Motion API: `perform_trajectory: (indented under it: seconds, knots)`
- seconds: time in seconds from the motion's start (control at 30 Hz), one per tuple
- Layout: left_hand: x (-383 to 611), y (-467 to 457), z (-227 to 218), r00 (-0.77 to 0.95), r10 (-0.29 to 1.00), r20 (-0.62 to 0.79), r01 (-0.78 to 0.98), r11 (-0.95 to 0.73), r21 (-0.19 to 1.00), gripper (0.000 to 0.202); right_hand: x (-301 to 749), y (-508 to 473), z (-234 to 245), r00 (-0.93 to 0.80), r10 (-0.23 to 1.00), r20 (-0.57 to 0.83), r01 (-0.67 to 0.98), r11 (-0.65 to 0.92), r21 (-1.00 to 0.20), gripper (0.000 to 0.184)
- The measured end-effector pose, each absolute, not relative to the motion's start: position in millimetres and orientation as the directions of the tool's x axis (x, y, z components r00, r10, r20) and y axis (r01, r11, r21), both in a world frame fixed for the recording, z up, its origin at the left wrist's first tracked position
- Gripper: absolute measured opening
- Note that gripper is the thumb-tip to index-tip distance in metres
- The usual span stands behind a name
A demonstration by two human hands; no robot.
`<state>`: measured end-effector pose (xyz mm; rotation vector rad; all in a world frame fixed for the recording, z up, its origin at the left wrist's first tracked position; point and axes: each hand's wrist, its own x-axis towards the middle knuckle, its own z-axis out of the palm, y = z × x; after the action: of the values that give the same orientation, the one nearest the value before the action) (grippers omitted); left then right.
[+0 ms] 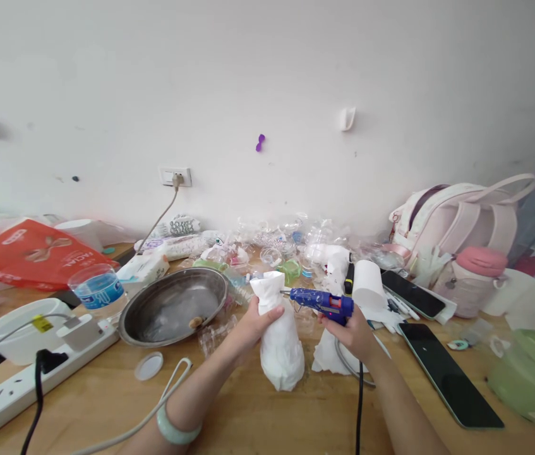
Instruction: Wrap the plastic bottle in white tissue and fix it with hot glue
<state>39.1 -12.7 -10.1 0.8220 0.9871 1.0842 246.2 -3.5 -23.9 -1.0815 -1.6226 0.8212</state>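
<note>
My left hand (258,321) is closed around the neck of a white bottle-shaped thing (282,357) wrapped in paper or cloth, held upright over the wooden table. Its top is gathered and uneven. My right hand (351,333) grips a blue hot glue gun (321,302) by its handle. The glue gun's thin metal nozzle points left and reaches the wrapped neck; whether it touches cannot be made out. A black cord (359,404) hangs down from my right hand. Crumpled white tissue (328,355) lies just behind that hand.
Left stand a metal basin (172,339), a power strip (16,395) and a cut plastic bottle (99,294). Clear plastic pieces crowd the back. At right are a paper roll (368,283), two phones, a pink-lidded bottle (473,284), a backpack (466,221) and a green container (527,379).
</note>
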Motion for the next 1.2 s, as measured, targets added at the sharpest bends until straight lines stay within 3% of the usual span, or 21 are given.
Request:
perform_trajectory:
  seconds: [0.27, 1.2]
  knots:
    - [39.1, -14.4, -7.3, 0.140, 0.961, -0.240, -0.332, 0.274, 0.903, 0.064, 245.9, -2.6, -20.2, -0.163, 0.908, 0.386, 0.261, 0.417, -0.871, 0.011]
    - [40.9, -15.0, -7.4, 0.140, 0.959, -0.245, -0.301, 0.277, 0.913, 0.057, 244.5, -4.7, -20.1, -0.118, 0.952, 0.281, 0.194, 0.300, -0.934, 0.006]
